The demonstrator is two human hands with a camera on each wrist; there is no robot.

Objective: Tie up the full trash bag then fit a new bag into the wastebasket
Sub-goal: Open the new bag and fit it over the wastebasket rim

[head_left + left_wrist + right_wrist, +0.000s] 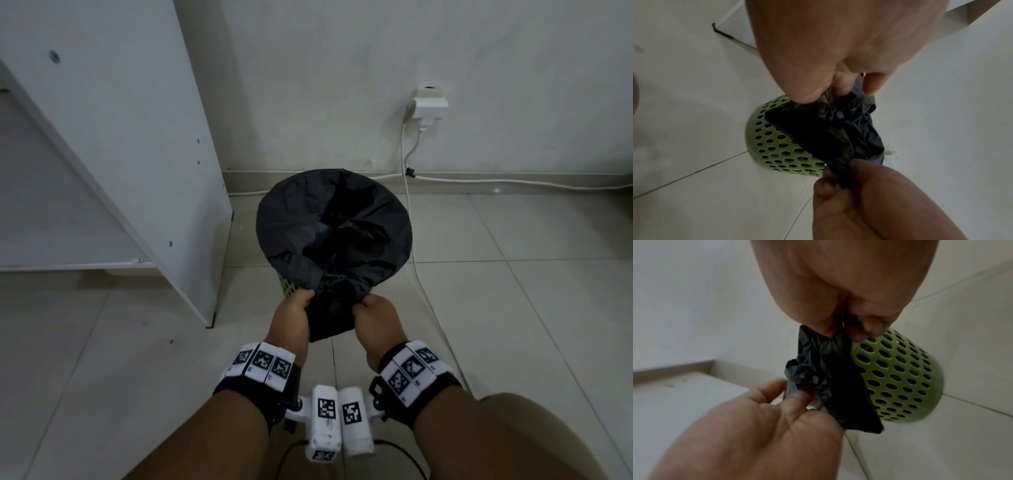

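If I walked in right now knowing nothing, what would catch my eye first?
First, the black plastic trash bag stretched over the round green perforated wastebasket on the pale tiled floor. At its near edge, the left hand and right hand both pinch a flap of the bag.

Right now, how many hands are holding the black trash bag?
2. The left hand grips the black trash bag on the near left of its overhang; the right hand grips it on the near right, beside the green wastebasket.
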